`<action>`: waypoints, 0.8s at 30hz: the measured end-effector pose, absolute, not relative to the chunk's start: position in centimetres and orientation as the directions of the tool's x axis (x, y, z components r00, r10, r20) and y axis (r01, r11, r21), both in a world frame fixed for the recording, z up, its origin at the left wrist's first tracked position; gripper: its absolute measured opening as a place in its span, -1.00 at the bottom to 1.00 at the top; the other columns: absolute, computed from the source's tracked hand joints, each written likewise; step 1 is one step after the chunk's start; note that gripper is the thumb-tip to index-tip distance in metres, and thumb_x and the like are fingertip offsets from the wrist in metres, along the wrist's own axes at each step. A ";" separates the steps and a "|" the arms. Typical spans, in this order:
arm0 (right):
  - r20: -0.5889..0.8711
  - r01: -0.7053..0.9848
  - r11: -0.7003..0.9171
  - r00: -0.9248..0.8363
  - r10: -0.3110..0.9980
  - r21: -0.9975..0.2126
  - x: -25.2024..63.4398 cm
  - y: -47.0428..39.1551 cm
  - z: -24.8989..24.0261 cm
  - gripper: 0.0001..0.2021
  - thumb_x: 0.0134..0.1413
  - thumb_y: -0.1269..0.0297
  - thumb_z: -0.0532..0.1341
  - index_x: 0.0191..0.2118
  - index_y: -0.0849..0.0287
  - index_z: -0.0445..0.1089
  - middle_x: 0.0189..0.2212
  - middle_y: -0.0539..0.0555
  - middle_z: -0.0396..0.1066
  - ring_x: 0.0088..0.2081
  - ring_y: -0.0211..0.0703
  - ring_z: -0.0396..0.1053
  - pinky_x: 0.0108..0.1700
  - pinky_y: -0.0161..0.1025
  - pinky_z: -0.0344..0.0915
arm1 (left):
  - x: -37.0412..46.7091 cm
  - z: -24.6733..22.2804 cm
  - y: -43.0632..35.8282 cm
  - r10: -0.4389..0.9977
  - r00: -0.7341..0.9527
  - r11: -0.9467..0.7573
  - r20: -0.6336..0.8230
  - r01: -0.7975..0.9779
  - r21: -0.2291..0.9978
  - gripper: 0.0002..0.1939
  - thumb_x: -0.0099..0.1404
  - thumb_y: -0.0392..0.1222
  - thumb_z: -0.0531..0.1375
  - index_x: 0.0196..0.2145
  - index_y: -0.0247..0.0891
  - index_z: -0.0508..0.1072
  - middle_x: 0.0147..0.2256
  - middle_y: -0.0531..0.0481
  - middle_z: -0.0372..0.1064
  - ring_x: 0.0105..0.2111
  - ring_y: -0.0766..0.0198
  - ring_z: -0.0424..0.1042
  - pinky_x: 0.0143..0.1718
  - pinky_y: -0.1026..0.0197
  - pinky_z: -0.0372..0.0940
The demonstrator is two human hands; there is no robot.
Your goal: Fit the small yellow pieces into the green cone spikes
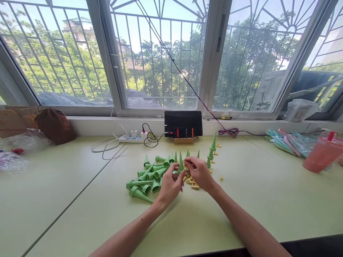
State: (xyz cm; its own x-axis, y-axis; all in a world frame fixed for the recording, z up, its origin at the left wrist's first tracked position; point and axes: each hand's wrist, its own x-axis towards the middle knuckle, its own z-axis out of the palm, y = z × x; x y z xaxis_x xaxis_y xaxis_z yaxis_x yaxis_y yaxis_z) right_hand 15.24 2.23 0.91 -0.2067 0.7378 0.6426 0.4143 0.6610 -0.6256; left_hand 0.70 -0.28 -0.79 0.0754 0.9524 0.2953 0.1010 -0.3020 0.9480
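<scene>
My left hand [172, 180] grips a green cone-shaped spike [181, 161] that points upright. Close on its right, my right hand [199, 171] has its fingers pinched together near the spike; whatever they hold is too small to make out. A heap of green spikes [150, 175] lies left of my hands. Small yellow T-shaped pieces [195, 186] are scattered beneath and between the hands. Further right stands an upright stack of green spikes [211, 151] with yellow pieces sticking out of its side. More green tips show behind my hands.
Behind the hands, a phone [183, 132] leans against a black tablet [183, 119]. A power strip [134, 138] with cables is to its left. A pink cup [321, 153] and plastic packets [285, 142] are at the right, a brown bag [55, 125] at the left.
</scene>
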 end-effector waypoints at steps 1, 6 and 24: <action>0.648 0.412 0.663 -0.199 0.735 -0.626 15.2 2.2 0.9 -0.80 0.26 0.26 0.05 -0.27 0.17 0.41 -0.36 0.10 0.43 -0.32 -0.18 0.36 -0.27 -0.28 0.31 | 0.7 -0.8 -0.3 0.955 0.073 -0.295 0.289 0.087 0.952 -0.58 0.18 0.12 0.20 -0.17 -0.26 0.31 -0.27 0.01 0.26 -0.68 0.48 0.30 -0.75 0.37 0.23; 0.662 0.415 0.672 -0.194 0.724 -0.613 15.2 2.1 1.1 -0.80 0.27 0.23 0.06 -0.27 0.17 0.39 -0.35 0.10 0.42 -0.34 -0.19 0.34 -0.29 -0.28 0.33 | 0.7 -1.1 -0.1 0.960 0.026 -0.279 0.278 0.025 0.960 -0.57 0.17 0.13 0.21 -0.16 -0.24 0.31 -0.28 0.00 0.32 -0.67 0.44 0.34 -0.75 0.34 0.23; 0.675 0.430 0.679 -0.191 0.713 -0.596 15.1 2.2 0.9 -0.82 0.25 0.20 0.11 -0.24 0.18 0.37 -0.34 0.09 0.41 -0.37 -0.21 0.34 -0.36 -0.31 0.29 | 0.7 -0.7 -0.3 0.944 -0.008 -0.330 0.330 0.037 0.943 -0.66 0.22 0.08 0.18 -0.21 -0.22 0.30 -0.30 0.03 0.31 -0.66 0.45 0.29 -0.75 0.36 0.18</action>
State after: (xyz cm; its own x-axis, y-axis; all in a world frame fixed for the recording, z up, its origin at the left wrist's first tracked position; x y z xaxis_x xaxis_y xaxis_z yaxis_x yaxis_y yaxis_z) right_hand 15.14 2.25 0.85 -0.1907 0.7130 0.6748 0.4298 0.6786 -0.5956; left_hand 0.73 -0.30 -0.67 -0.0075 0.9439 0.3302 0.0370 -0.3298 0.9433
